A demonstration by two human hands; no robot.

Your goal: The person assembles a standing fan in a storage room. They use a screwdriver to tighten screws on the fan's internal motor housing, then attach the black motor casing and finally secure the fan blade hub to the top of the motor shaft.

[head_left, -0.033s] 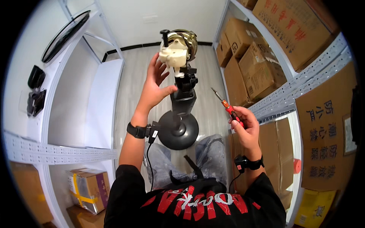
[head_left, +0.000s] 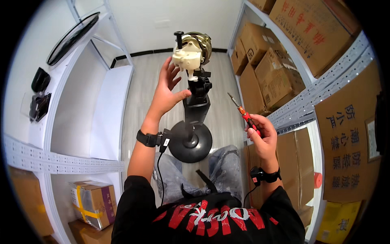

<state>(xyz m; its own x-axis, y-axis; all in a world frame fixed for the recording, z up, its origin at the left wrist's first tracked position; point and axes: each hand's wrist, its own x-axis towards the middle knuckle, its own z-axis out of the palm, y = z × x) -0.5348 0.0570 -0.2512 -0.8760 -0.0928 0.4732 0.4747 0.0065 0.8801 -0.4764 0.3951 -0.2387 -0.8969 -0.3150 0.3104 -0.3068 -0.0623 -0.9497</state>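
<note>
**Left hand (head_left: pixel 170 96) nearer motor (head_left: pixel 188 59)**

Head view: fingers spread apart, it hovers just left of the motor, atop an upright stand (head_left: pixel 196 112); contact unclear; the right hand (head_left: pixel 265 138), farther off, clasps a screwdriver (head_left: pixel 246 116) slanting forward-left.

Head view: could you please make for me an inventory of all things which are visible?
Screwdriver: one, red and black, right of centre
Motor unit: one, cream and metallic, top centre
Stand: one, black, under motor unit
Mesh guard: one, black, upper left
Dark pieces: at least two, black, left
Racks: two, whitish, both sides
Cardboard boxes: many, brown, mostly right
Taped box: one, brown and purple, yellow tape, lower left
Package: one, yellow, lower right
Round piece: one, red, right
Floor: one, grey, centre
Wall: white, top
Wristbands: two, black, one per arm
T-shirt: one, black with red-white print, bottom
Jeans: one pair, faded blue, lower centre
Left grip: one, bare, open beside motor unit; contact unclear
Right grip: one, bare, closed around screwdriver
</note>
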